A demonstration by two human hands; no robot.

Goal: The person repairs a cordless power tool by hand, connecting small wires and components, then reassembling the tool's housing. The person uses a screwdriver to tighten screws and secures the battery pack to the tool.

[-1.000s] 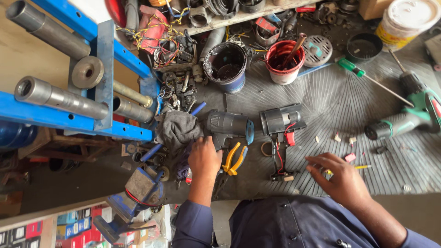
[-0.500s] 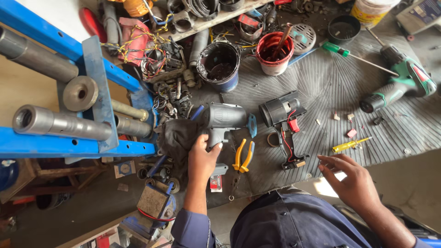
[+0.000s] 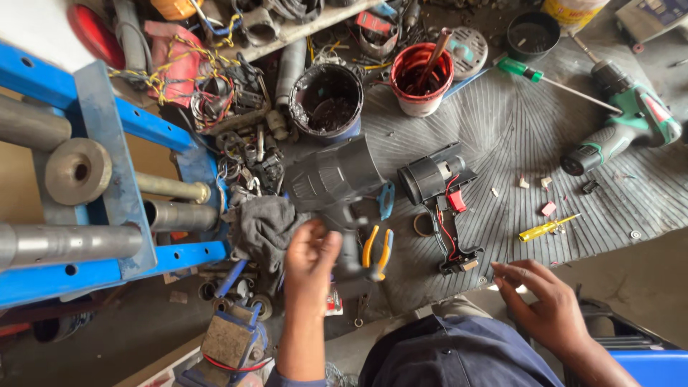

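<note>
The left hand's grip (image 3: 309,252) closes on a power-tool housing (image 3: 333,175) of matt dark-grey plastic, faintly ribbed. Just left of that grip lies a rag (image 3: 261,228) of limp, rough grey cloth. Right of it, pliers (image 3: 377,247) show glossy orange plastic handles, and an opened tool body (image 3: 437,193) is matt black plastic with a shiny red trigger. Under the right hand (image 3: 545,304) spreads a ribbed mat (image 3: 530,122) of dull grey rubber. Far left of the grip, steel bars (image 3: 68,244) look smooth and dull against a painted blue metal frame (image 3: 107,172).
</note>
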